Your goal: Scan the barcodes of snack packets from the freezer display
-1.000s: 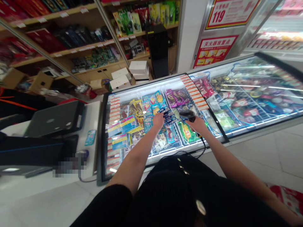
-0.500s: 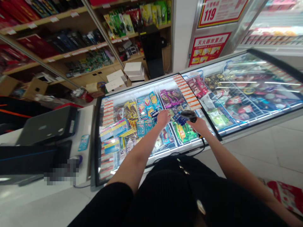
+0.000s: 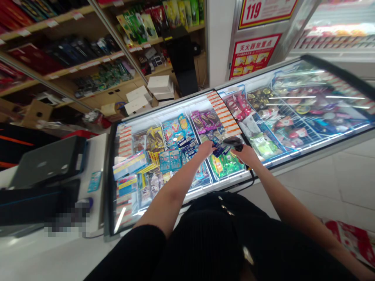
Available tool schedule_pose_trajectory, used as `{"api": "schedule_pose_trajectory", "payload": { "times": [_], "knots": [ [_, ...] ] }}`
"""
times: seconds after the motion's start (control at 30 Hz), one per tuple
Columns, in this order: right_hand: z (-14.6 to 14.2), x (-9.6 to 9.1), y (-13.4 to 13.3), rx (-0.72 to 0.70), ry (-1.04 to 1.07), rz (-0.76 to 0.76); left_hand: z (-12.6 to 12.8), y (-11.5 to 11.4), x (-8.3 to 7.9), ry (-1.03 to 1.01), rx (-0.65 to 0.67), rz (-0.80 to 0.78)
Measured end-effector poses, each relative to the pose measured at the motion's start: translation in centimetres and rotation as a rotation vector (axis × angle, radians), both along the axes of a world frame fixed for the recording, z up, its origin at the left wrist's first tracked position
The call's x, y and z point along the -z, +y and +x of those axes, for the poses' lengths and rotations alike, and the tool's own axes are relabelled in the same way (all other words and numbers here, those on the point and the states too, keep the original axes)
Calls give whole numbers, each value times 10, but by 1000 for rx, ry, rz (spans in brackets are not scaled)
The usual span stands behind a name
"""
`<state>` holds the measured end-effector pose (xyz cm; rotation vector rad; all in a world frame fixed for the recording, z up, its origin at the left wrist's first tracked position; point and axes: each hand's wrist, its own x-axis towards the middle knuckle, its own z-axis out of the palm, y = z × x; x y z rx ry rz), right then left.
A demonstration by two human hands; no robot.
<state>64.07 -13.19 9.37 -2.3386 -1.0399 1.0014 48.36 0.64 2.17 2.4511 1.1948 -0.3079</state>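
Observation:
I lean over an open chest freezer [image 3: 109, 183] full of packaged ice creams. My left hand [image 3: 206, 149] is closed on a small blue packet [image 3: 218, 150], held just above the green packets [image 3: 225, 163] in the wire baskets. My right hand [image 3: 247, 153] grips a black barcode scanner [image 3: 233, 142], its head right beside the blue packet; its black cable [image 3: 250, 180] runs down over the freezer's front edge. Blue, yellow and purple packets lie in the compartments behind my hands.
A second freezer [image 3: 322, 113] with a glass lid continues to the right. On the left stands a white counter [image 3: 96, 152] with a closed laptop [image 3: 43, 162] and a dark screen. Shelves of goods [image 3: 96, 74], white boxes [image 3: 159, 84] and a red sign [image 3: 253, 54] stand behind.
My left hand lifted a blue packet out of the middle compartment and carried it right, up to the scanner. The view drifted, shifting the freezer leftward in the frame.

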Motion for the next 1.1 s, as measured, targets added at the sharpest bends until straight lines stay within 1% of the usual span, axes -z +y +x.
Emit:
{"api": "schedule_pose_trajectory", "payload": {
  "times": [0.1,0.2,0.4,0.53,0.67,0.93,1.1],
  "knots": [
    [5,5,1,-5,-1,9,6,0,-2,16,17,30],
    [9,7,3,-31,-24,6,9,-2,-5,10,-8,80],
    [11,6,6,-54,-24,6,6,-2,-6,-42,-15,158],
    [9,2,8,-70,-40,8,4,1,-6,-45,-29,166],
    [6,-2,9,-81,-72,-23,3,2,-5,-47,-31,169],
    [6,3,7,-77,-103,-2,2,1,-7,-56,-21,165],
    [3,-2,7,-83,-124,-21,-1,0,-9,-65,-25,170]
  ]
}}
